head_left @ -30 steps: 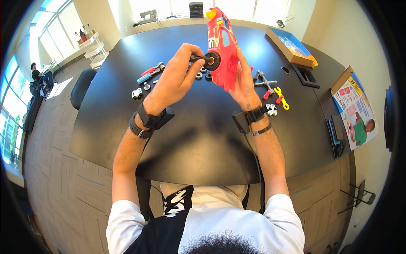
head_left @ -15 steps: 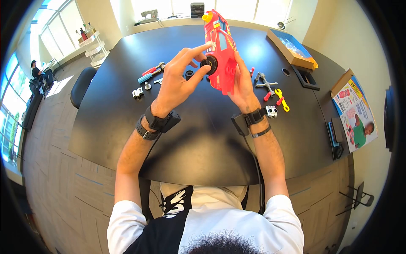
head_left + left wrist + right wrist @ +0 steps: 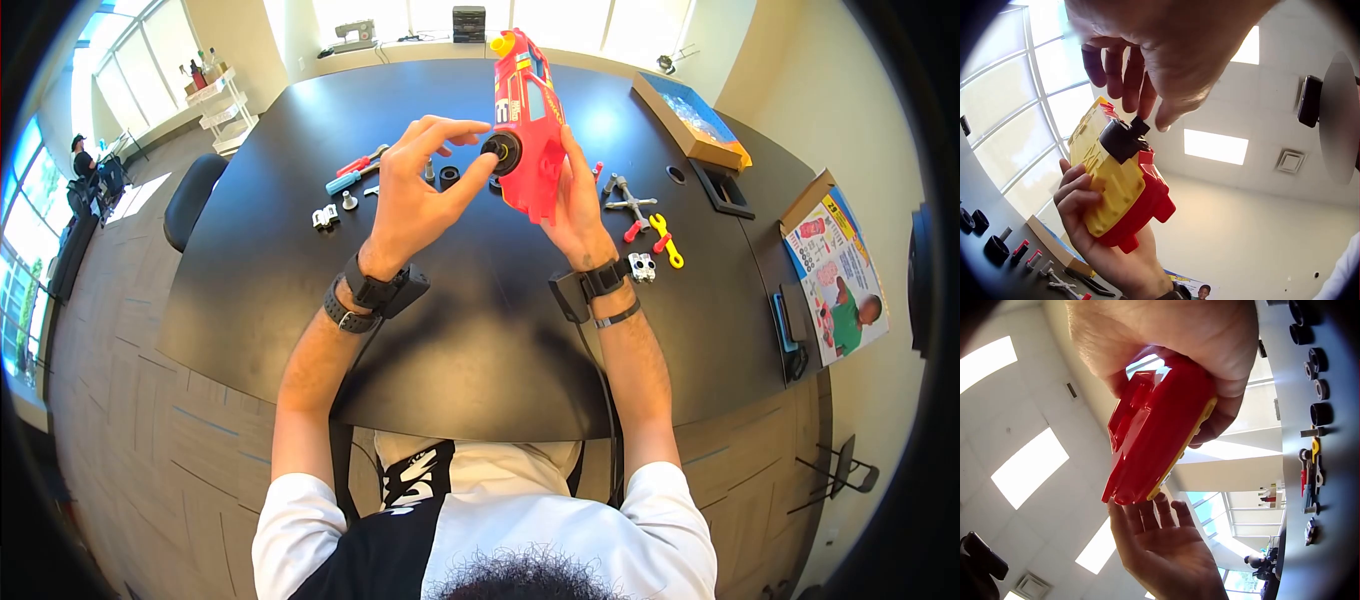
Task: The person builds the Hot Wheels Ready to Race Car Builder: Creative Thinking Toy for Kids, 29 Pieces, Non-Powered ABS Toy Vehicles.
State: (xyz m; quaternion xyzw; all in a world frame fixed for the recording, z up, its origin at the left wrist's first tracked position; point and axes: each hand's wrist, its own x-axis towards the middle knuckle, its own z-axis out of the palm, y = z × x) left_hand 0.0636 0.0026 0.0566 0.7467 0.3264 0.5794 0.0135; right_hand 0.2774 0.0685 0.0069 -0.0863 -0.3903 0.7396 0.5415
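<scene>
My right hand (image 3: 578,205) grips a red toy car (image 3: 532,150) and holds it raised over the table, nose end away from me. The left wrist view shows its yellow underside (image 3: 1110,194), with my right fingers wrapped over one edge. A black wheel (image 3: 507,152) sits on the car's left side. From the wheel's middle juts a short black peg (image 3: 1140,127). My left hand (image 3: 425,190) hovers beside this wheel, thumb and forefinger apart, the thumb tip right at the peg. In the right wrist view the car's red body (image 3: 1166,425) hides the wheel.
On the dark table (image 3: 480,330) lie a blue-handled screwdriver (image 3: 343,182), a grey cross wrench (image 3: 630,200), a yellow spanner (image 3: 666,238), silver engine-like pieces (image 3: 642,266) and loose black wheels (image 3: 1321,414). An open box (image 3: 690,115) stands at the back right, a printed box (image 3: 840,270) nearer.
My left hand pinched a black piece at the wheel a second ago; its fingers have since let go and spread. The car has tilted slightly and lowered a little, still in my right hand.
</scene>
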